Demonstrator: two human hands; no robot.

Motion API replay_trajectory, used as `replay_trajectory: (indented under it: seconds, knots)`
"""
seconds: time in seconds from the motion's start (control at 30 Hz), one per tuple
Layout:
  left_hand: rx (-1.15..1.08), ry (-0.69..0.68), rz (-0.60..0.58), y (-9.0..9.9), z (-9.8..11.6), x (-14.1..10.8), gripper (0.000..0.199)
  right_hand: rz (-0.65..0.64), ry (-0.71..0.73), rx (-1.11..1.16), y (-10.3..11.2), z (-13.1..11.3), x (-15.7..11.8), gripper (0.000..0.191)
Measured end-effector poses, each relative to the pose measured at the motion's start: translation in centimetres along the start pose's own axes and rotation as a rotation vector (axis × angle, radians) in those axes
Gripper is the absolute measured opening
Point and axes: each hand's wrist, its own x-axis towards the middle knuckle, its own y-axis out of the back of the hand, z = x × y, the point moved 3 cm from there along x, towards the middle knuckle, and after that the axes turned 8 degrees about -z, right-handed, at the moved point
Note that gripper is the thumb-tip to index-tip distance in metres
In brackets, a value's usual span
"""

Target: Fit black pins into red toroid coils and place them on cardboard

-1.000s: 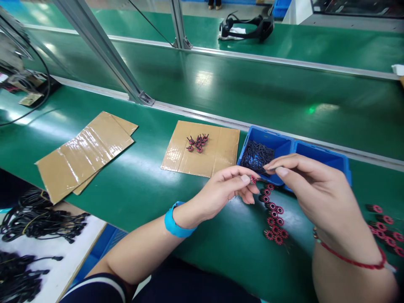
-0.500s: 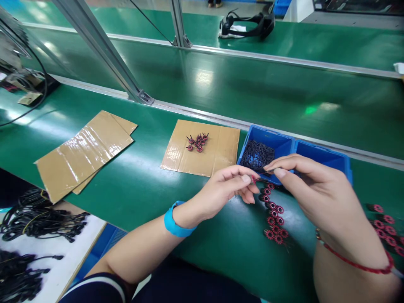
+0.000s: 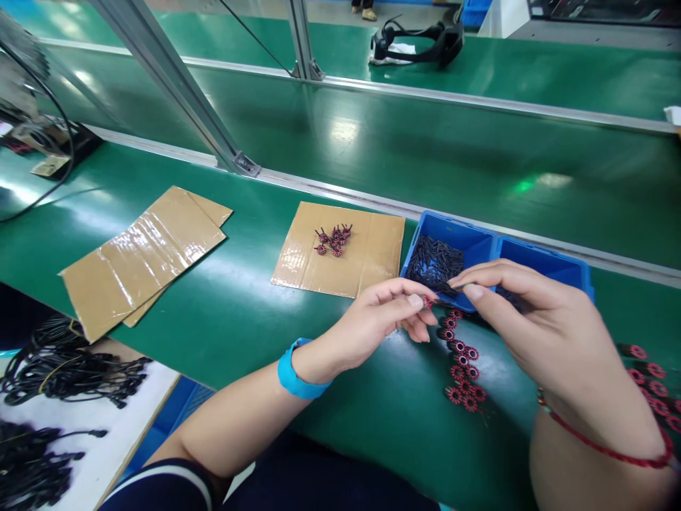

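My left hand, a blue band at its wrist, pinches a small red-and-black ring coil between thumb and fingers. Close to its right, my right hand has thumb and forefinger pressed together on a thin dark piece, too small to make out fully. Both hands are over the front edge of a blue bin holding many short black tubes. Below them, a cluster of red ring coils lies on the green table. Several finished-looking coils with black legs rest on a cardboard sheet.
More red coils lie at the right edge. A second blue bin adjoins the first. Cardboard sheets lie left, above bundled black cables. A metal post rises from the table's rail. A black headset sits beyond.
My right hand has shifted very slightly to the right. My left hand stays nearly still with the coil in its fingers.
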Motion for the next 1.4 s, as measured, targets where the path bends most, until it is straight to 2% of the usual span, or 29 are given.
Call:
replay_trajectory:
  seconds: [0.27, 0.53, 0.63, 0.77, 0.83, 0.87, 0.97, 1.07, 1.13, 1.23, 1.4]
  knots:
    - [0.007, 0.000, -0.001, 0.1, -0.2, 0.0, 0.027, -0.021, 0.038, -0.072, -0.1, -0.3, 0.1, 0.014]
    - [0.007, 0.008, -0.002, 0.1, -0.1, 0.0, 0.026, -0.074, 0.016, -0.147, -0.1, -0.4, 0.1, 0.017]
    - [-0.012, 0.003, -0.003, 0.1, -0.1, 0.0, 0.025, -0.093, -0.061, -0.083, -0.1, 0.4, 0.1, 0.020]
    - [-0.075, -0.025, -0.002, 0.2, -0.2, 0.1, 0.025, -0.013, -0.217, 0.068, -0.3, 2.9, 1.3, 0.027]
    - [-0.115, -0.046, 0.006, 0.4, -0.2, 0.3, 0.026, -0.010, -0.237, -0.011, -0.9, 3.9, 2.6, 0.029]
    - [-0.130, -0.055, 0.012, 0.5, -0.3, 0.4, 0.027, -0.049, -0.230, -0.116, -1.4, 4.2, 3.3, 0.029]
    - [-0.151, -0.079, 0.033, 0.9, -0.3, 0.6, 0.026, -0.272, -0.197, -0.497, -3.4, 4.7, 5.4, 0.031]
    - [-0.144, -0.098, 0.047, 1.2, -0.1, 0.8, 0.024, -0.372, -0.216, -0.636, -4.8, 5.0, 6.8, 0.022]
    - [-0.140, -0.112, 0.054, 1.4, 0.0, 0.9, 0.024, -0.373, -0.232, -0.645, -5.2, 5.0, 7.2, 0.015]
    - [-0.141, -0.126, 0.077, 1.4, 0.2, 0.9, 0.024, -0.338, -0.237, -0.636, -5.2, 5.1, 7.2, 0.018]
    - [-0.073, -0.125, 0.149, 1.2, 0.3, 0.7, 0.024, -0.189, -0.234, -0.549, -3.6, 5.4, 6.3, 0.019]
